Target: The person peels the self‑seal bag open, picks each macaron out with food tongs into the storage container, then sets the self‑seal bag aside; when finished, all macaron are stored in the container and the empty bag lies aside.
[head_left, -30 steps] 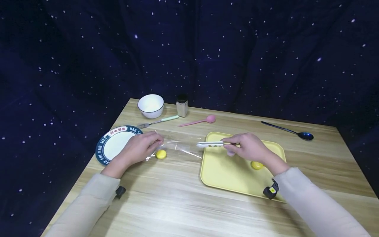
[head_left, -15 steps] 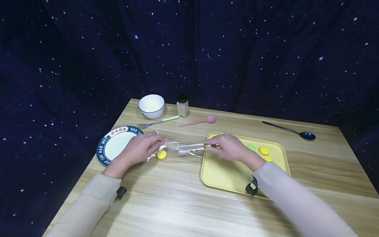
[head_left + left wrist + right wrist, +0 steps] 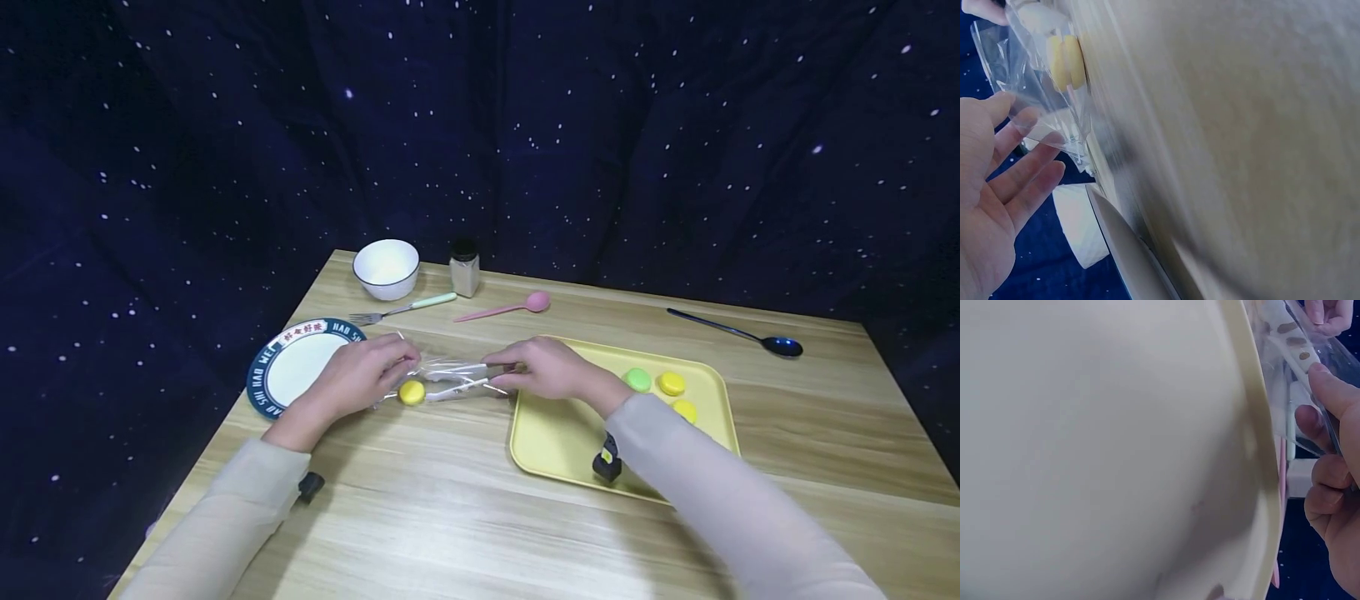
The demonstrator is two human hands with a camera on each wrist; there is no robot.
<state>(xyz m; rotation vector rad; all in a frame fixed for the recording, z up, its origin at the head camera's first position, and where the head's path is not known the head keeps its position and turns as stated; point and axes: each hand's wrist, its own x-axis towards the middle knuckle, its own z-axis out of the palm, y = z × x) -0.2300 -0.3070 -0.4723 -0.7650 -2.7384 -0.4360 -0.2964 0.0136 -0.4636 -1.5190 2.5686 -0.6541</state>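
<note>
My left hand (image 3: 367, 371) pinches the edge of a clear plastic bag (image 3: 1019, 78) between thumb and fingers. The bag lies across the table toward the tray. My right hand (image 3: 543, 368) grips a pair of tongs (image 3: 1295, 340), whose white arms with brown spots reach into the bag. Close to the tong tips sits a yellow macaron (image 3: 412, 392). It shows against the film in the left wrist view, but I cannot tell whether the tongs touch it. Under my right forearm, the yellow tray (image 3: 555, 450) carries a green macaron (image 3: 638, 380) and two yellow macarons (image 3: 672, 383).
Left of the bag is a blue-rimmed plate (image 3: 264, 367), partly behind my left hand. Farther back stand a white bowl (image 3: 386, 271) and a black-capped jar (image 3: 464, 271). A fork (image 3: 405, 308), a pink spoon (image 3: 510, 306) and a dark spoon (image 3: 738, 332) lie along the back.
My right hand has moved left with the tongs, sliding their tips deeper into the bag toward the yellow macaron. The macarons on the tray have come into view. My left hand has stayed in place.
</note>
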